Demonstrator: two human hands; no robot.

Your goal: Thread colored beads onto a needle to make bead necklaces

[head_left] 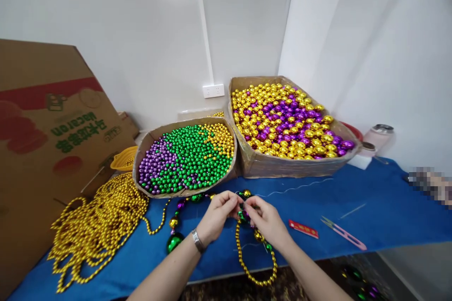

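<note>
My left hand (pixel 221 211) and my right hand (pixel 264 218) meet over the front of the blue-covered table, fingers pinched around a bead necklace. Green and purple beads (pixel 243 216) show between my fingertips. From there a loop of small gold beads (pixel 241 256) hangs past the table's front edge. Larger mixed beads, among them a gold bead (pixel 259 235), run down beside my right hand. Left of my left wrist lies more of a beaded string, with a big green bead (pixel 174 243) and a gold bead (pixel 174 222). The exact spot pinched is partly hidden by my fingers.
Behind my hands stand a box of small green, purple and gold beads (pixel 190 160) and a larger box of gold and purple beads (pixel 282 117). Gold bead strands (pixel 102 221) pile at left. Pink thread snips (pixel 344 233) and a red packet (pixel 303 229) lie right.
</note>
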